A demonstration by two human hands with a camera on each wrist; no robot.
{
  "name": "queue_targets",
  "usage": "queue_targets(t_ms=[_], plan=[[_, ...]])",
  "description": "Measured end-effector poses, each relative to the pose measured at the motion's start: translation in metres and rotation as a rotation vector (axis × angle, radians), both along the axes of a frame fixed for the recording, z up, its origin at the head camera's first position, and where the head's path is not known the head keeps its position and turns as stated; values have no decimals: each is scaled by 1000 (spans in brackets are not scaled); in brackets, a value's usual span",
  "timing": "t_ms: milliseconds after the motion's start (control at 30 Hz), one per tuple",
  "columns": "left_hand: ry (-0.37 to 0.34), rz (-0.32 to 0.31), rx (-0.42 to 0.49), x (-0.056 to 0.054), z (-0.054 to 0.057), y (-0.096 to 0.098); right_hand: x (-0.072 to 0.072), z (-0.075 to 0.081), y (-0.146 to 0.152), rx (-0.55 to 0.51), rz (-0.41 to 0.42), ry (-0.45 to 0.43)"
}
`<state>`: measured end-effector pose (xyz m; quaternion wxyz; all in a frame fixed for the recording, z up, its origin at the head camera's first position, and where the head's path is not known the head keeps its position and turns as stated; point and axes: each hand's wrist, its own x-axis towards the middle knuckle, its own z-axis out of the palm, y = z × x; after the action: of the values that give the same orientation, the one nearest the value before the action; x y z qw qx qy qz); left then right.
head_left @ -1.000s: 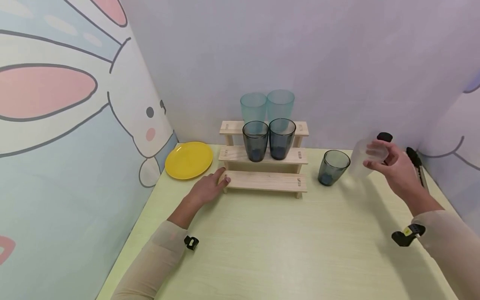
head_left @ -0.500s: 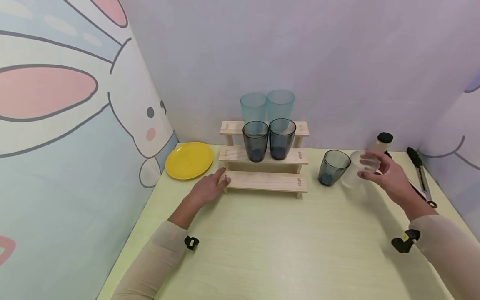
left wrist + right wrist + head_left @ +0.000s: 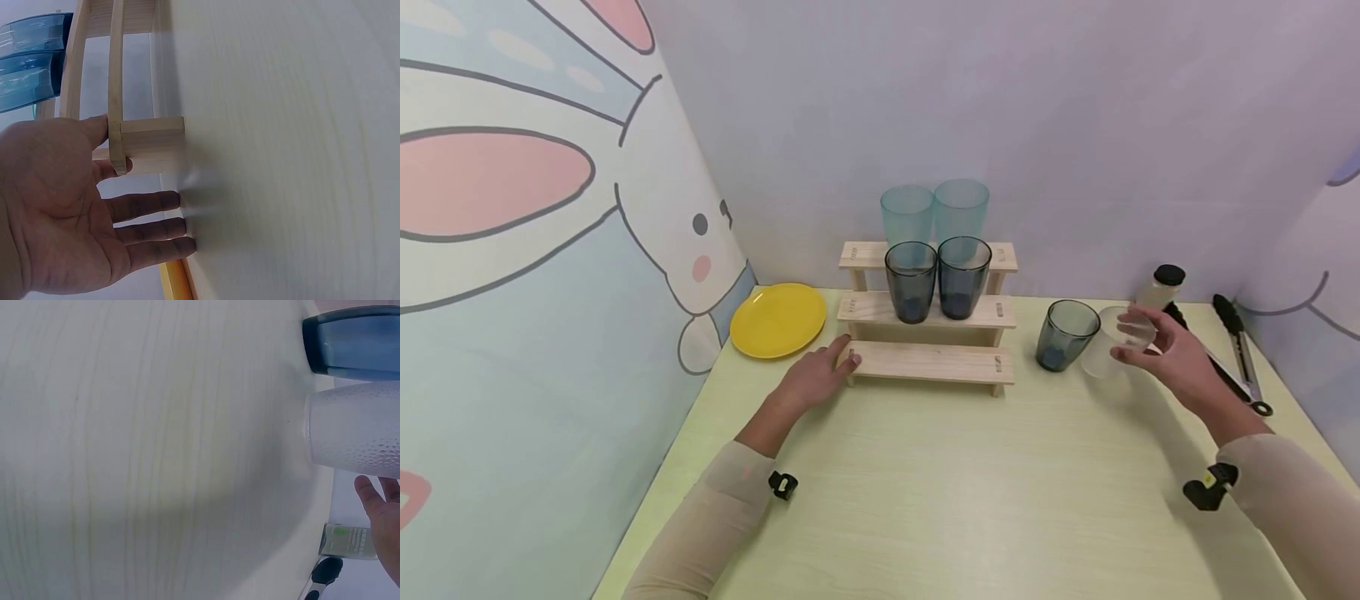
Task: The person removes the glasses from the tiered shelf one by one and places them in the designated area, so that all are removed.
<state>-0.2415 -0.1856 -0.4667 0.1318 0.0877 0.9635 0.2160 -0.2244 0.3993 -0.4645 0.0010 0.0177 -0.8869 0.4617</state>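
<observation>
Head view: left hand [image 3: 812, 377] pinches the wooden rack [image 3: 932, 363], presumably steadying it; right hand [image 3: 1180, 367] grips the frosted cup [image 3: 1099, 357] near the tabletop's [image 3: 962, 500] back edge.

Textured cup [image 3: 356, 430], right grip [image 3: 386, 522] at its underside in view, seemingly touching, blue-tinted glass [image 3: 359, 344] beside, pale tabletop [image 3: 156, 450]

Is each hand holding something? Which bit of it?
The left hand pinches the left end of the bottom board of the wooden rack. The right hand is around the clear cup's upper side; whether it grips can't be told.
</observation>
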Motion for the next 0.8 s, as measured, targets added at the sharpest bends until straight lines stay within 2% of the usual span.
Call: queue_targets(t_ms=[167, 267, 567, 800], plan=[[-1, 2, 3, -1, 0, 0, -1, 6, -3, 10, -23, -58], [0, 0, 2, -1, 0, 0, -2, 11, -6, -2, -37, -46], [4, -2, 5, 1, 1, 1, -7, 36, -22, 54, -70, 95], [2, -9, 9, 1, 2, 0, -11, 61, -48, 60, -18, 201]])
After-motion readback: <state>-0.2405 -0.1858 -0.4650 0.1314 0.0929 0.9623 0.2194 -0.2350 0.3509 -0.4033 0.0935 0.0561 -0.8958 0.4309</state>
